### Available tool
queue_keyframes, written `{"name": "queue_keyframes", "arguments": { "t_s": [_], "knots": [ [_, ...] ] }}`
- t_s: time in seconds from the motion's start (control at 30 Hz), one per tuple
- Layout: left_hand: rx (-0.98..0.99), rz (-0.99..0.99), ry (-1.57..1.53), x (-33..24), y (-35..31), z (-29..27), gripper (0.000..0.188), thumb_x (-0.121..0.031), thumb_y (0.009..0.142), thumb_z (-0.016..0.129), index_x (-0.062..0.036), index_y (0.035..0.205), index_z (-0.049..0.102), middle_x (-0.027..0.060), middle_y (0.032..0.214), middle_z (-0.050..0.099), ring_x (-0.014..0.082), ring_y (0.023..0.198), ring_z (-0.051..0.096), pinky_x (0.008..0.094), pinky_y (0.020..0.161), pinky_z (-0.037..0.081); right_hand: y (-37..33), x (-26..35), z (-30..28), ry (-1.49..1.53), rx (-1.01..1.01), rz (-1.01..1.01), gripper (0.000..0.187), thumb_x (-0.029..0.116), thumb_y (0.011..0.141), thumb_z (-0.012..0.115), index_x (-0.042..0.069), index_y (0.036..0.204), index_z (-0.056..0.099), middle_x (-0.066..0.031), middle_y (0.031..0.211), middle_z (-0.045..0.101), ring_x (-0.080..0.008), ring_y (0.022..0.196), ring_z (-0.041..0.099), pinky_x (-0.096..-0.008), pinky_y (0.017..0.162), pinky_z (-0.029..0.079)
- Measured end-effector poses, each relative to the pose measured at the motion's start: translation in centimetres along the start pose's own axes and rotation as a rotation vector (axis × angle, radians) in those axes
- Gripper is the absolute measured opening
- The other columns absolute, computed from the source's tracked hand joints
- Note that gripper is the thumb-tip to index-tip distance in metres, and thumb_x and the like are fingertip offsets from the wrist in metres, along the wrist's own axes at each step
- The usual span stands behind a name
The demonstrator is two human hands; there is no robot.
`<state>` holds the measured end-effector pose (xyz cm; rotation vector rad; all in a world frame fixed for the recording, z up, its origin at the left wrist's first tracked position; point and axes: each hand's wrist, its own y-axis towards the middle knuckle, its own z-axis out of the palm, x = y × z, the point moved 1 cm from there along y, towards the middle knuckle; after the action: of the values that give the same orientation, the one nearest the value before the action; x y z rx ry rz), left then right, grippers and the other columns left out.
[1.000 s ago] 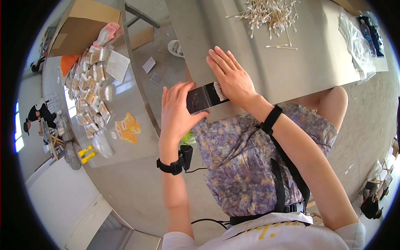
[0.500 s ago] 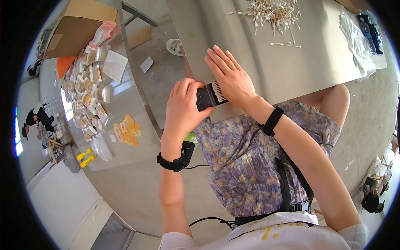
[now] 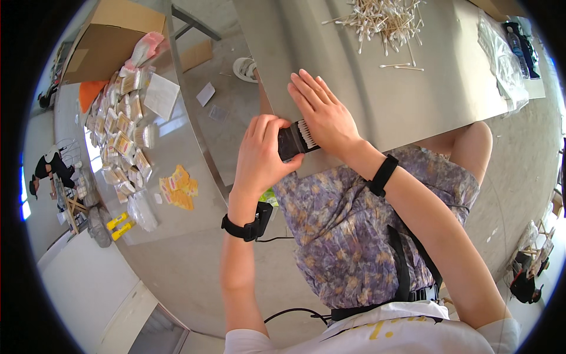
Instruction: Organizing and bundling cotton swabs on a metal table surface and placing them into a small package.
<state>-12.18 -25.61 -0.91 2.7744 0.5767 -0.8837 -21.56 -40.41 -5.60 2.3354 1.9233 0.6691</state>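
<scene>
Swabs (image 3: pixel 306 135) in a dark packet (image 3: pixel 290 143) sit at the table (image 3: pixel 413 100) edge, where the left hand (image 3: pixel 262 156) has closed around the packet while the right hand (image 3: pixel 321 115) lies flat, fingers spread, over their tips.

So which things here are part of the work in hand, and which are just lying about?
In hand:
left hand and right hand, both on a row of cotton swabs in a dark holder
loose swab pile on the table

Lying about:
packed swab packets
cardboard box
yellow packets
plastic bags
</scene>
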Motion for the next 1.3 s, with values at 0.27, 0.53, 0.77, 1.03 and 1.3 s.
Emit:
{"name": "queue_keyframes", "arguments": {
  "t_s": [0.27, 0.53, 0.77, 1.03, 1.3],
  "knots": [
    [-0.008, 0.015, -0.025, 0.2, -0.1, -0.1, 0.058, -0.012, 0.059, 0.087, -0.0019, 0.109, 0.060, 0.0108, 0.110, 0.059, 0.0333, 0.109, 0.056, 0.0429, 0.092, 0.050, 0.7, 1.9, 0.5, 0.058, 0.023, 0.002, 0.050, 0.013, 0.092, 0.053, -0.004, 0.139, 0.050, -0.0148, 0.150, 0.046, -0.0280, 0.148, 0.033, -0.0418, 0.123, 0.028],
    [-0.177, -0.004, -0.099, 1.5, -0.9, 0.8, 0.062, -0.013, 0.060, 0.088, -0.0035, 0.115, 0.060, 0.0110, 0.112, 0.060, 0.0322, 0.105, 0.058, 0.0426, 0.089, 0.050, 1.7, 5.1, 1.3, 0.647, -0.163, 0.213, 0.060, -0.012, 0.082, 0.046, -0.001, 0.142, 0.047, -0.0209, 0.147, 0.047, -0.0373, 0.145, 0.036, -0.0461, 0.120, 0.031],
    [-0.066, -0.521, -0.550, 3.6, -3.7, 0.1, 0.053, -0.017, 0.079, 0.085, -0.0018, 0.125, 0.063, 0.0076, 0.109, 0.065, 0.0200, 0.103, 0.062, 0.0337, 0.092, 0.048, 0.3, 2.4, -0.8, 0.677, -0.348, 0.375, 0.044, -0.008, 0.095, 0.046, 0.000, 0.137, 0.053, -0.0171, 0.144, 0.052, -0.0346, 0.144, 0.039, -0.0431, 0.118, 0.034],
    [-0.589, -0.530, -0.315, 5.3, -6.3, -1.8, 0.030, -0.015, 0.089, 0.077, -0.0052, 0.115, 0.068, 0.0042, 0.099, 0.068, 0.0146, 0.093, 0.063, 0.0294, 0.088, 0.049, -2.6, -1.2, -1.9, 0.367, -0.246, 0.316, 0.037, 0.003, 0.102, 0.046, 0.004, 0.138, 0.054, -0.0114, 0.145, 0.053, -0.0301, 0.142, 0.042, -0.0414, 0.115, 0.038],
    [-0.634, -0.897, 0.289, 16.3, -17.4, -8.3, 0.027, -0.021, 0.087, 0.077, -0.0027, 0.106, 0.069, 0.0082, 0.094, 0.065, 0.0222, 0.082, 0.063, 0.0364, 0.079, 0.052, -2.4, -0.8, -1.5, 0.392, -0.255, 0.297, 0.036, 0.004, 0.101, 0.049, 0.005, 0.136, 0.055, -0.0092, 0.144, 0.054, -0.0300, 0.141, 0.044, -0.0408, 0.111, 0.043]
  ]
}}
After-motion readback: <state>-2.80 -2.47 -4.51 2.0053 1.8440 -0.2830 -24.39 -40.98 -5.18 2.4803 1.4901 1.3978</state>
